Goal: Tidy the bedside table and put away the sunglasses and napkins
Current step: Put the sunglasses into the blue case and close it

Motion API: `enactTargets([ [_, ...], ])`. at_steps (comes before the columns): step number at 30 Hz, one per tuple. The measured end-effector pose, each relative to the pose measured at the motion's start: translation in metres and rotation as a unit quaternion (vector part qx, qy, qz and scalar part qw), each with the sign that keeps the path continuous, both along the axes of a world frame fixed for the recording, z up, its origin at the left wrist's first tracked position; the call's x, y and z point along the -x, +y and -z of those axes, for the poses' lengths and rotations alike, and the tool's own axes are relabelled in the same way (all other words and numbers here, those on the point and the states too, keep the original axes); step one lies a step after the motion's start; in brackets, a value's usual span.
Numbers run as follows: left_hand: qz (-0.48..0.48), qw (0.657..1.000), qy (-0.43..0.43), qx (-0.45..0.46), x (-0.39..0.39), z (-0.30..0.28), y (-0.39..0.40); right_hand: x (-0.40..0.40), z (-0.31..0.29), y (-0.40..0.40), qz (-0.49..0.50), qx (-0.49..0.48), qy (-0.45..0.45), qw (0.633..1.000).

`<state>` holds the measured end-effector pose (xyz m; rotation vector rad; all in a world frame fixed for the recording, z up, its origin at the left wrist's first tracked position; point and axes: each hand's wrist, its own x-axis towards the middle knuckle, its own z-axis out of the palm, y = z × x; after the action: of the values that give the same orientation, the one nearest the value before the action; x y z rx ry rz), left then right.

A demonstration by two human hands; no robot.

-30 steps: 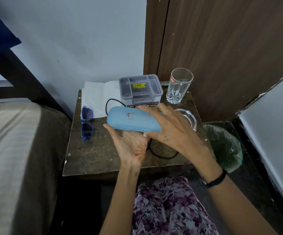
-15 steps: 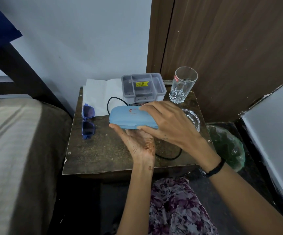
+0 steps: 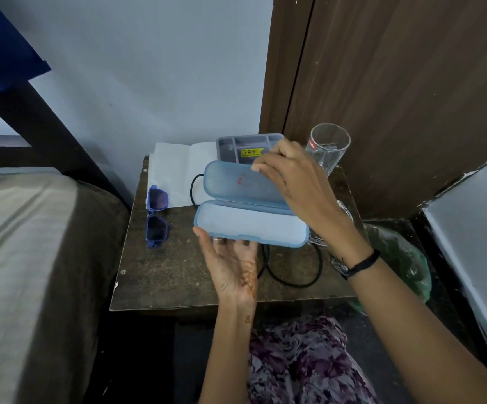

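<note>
One pair of blue sunglasses [image 3: 157, 216], folded, on tabletop [image 3: 178, 272] left of both hands, untouched. White napkins [image 3: 172, 173] behind. Left hand [image 3: 230, 263], fingers straight, supports open blue case [image 3: 251, 211]; right hand [image 3: 294, 182] fingers clamp its raised lid.

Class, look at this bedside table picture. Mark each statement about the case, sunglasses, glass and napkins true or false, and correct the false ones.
1. The case is open. True.
2. The sunglasses lie inside the case. False: they lie on the table, left of it.
3. The right hand holds the lid. True.
4. The glass lies on its side. False: it stands upright.
5. The napkins lie by the wall, behind the sunglasses. True.
6. The left hand grips the sunglasses. False: it supports the case from below.
</note>
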<state>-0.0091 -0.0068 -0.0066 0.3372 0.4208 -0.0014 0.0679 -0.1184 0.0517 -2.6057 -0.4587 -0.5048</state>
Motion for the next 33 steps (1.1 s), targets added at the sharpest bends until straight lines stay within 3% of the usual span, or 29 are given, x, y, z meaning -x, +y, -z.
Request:
enactTargets([
  [3,0.05,0.997,-0.059,-0.029,0.005,0.006,0.008,-0.01,0.003,0.005,0.054,0.07,-0.015,0.996],
  [7,0.083,0.987,-0.059,-0.127,-0.005,0.012,0.024,-0.012,0.004,0.012,0.069,0.068,-0.012,0.995],
  [11,0.131,0.952,-0.138,-0.241,-0.011,0.005,0.042,-0.01,0.005,0.01,0.057,0.042,0.017,0.997],
  [14,0.228,0.912,-0.177,-0.292,-0.013,-0.001,0.056,-0.011,0.007,0.006,0.044,0.043,0.053,0.997],
  [18,0.31,0.885,-0.147,-0.314,-0.02,-0.004,0.065,-0.009,0.009,0.004,0.038,0.037,0.12,0.991],
  [21,0.319,0.882,-0.128,-0.323,-0.022,-0.003,0.069,-0.005,0.006,0.006,0.03,0.004,0.151,0.988],
  [25,0.309,0.892,-0.117,-0.307,-0.022,0.002,0.075,0.001,-0.007,0.023,0.026,-0.012,0.076,0.997],
  [28,0.319,0.888,-0.114,-0.311,-0.019,0.006,0.078,0.008,-0.02,0.056,-0.009,-0.096,0.029,0.995],
  [33,0.296,0.897,-0.1,-0.312,-0.01,0.01,0.076,0.013,-0.007,0.121,-0.029,-0.196,0.189,0.962],
])
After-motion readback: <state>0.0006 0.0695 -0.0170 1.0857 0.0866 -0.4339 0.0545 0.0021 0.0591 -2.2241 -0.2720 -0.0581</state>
